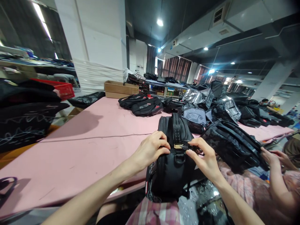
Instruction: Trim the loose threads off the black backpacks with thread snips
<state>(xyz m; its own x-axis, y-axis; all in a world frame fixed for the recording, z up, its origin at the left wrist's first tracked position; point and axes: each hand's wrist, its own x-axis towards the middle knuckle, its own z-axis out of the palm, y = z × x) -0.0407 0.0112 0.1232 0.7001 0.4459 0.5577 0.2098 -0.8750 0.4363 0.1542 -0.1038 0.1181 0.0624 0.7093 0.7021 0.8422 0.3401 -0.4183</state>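
Note:
A black bag (177, 178) rests against my lap and leans on the table edge. It has a woven strap (176, 128) on top, a gold-coloured metal piece (178, 146) and a black D-ring (180, 158). My left hand (153, 148) has its fingers curled in a pinch on the bag's left edge, beside the metal piece. On the other side, my right hand (205, 156) pinches with thumb and index finger at something small and dark close to the metal piece. What exactly lies between those fingertips is hard to make out.
Black bags (147, 106) and a cardboard box (120, 89) stand at the far side of the pink table (77, 156). More bags (197, 115) are heaped to the right. A co-worker's hands (272, 156) hold a dark backpack (234, 143). Left is a red crate (63, 89).

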